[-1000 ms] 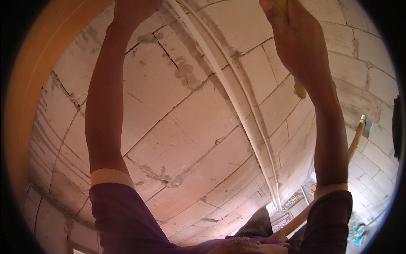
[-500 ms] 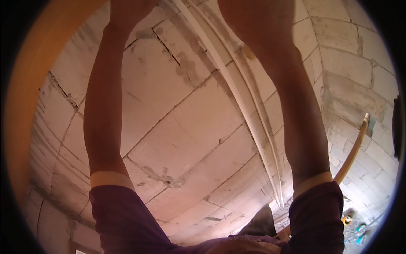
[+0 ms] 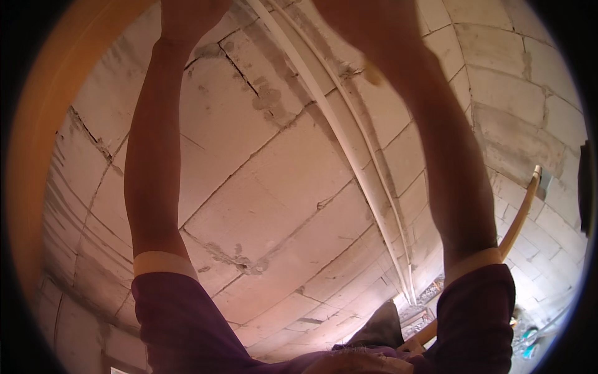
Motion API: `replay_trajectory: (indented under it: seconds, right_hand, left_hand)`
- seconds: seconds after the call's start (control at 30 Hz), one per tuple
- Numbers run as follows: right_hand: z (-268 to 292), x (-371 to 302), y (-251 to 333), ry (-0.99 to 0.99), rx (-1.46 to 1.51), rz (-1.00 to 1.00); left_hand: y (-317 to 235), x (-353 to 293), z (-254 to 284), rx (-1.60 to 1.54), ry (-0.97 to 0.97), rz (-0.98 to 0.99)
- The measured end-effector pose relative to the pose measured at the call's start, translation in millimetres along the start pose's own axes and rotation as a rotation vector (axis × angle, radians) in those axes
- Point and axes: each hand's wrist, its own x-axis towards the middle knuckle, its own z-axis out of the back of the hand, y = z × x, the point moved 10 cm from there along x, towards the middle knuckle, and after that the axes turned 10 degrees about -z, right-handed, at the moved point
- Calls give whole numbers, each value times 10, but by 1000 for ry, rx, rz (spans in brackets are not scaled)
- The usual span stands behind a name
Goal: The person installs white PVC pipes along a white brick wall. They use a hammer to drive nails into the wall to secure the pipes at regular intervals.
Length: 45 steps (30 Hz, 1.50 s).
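My right grip [image 3: 374, 22] clasps a tan handle [image 3: 372, 73], its blurred end jutting out beneath, before the block wall [image 3: 274, 181]; I cannot tell whether my half-seen left grip [image 3: 194, 17] holds anything.

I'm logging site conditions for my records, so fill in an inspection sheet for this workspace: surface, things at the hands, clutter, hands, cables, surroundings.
Surface: pale block wall, stained, with dark gaps in some joints.
Things at the hands: yellowish-brown end beside the right wrist, blurred; whether it is held cannot be told.
Clutter: long curved brown shaft with a pale tip; small teal item, kind unclear.
Hands: left hand and right hand both cut off by the upper edge; grips not visible.
Cables: two pale lines along the wall; cable or pipe, unclear.
Surroundings: orange-brown band at left; more blockwork at right.
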Motion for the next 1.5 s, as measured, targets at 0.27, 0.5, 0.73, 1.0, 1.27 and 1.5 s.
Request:
replay_trajectory:
  seconds: [0.27, 0.5, 0.73, 1.0, 1.27, 1.5]
  right_hand:
    - [130, -132, -73, 341, -43, -223]
    - [727, -388, -384, 164, -120, -384]
    - [636, -485, -458, 231, -114, -452]
    - [500, -302, -370, 88, -194, -227]
    - [-154, 74, -483, -44, 35, -206]
    - [116, 120, -127, 246, 204, -278]
  left_hand:
    - [834, -612, 235, -139, -224, 533]
    - [766, -535, 474, -306, -339, 517]
    - [404, -28, 149, -174, -13, 250]
    - [232, 257, -226, 190, 328, 162]
    - [136, 234, -265, 152, 210, 41]
    - [214, 139, -43, 182, 114, -24]
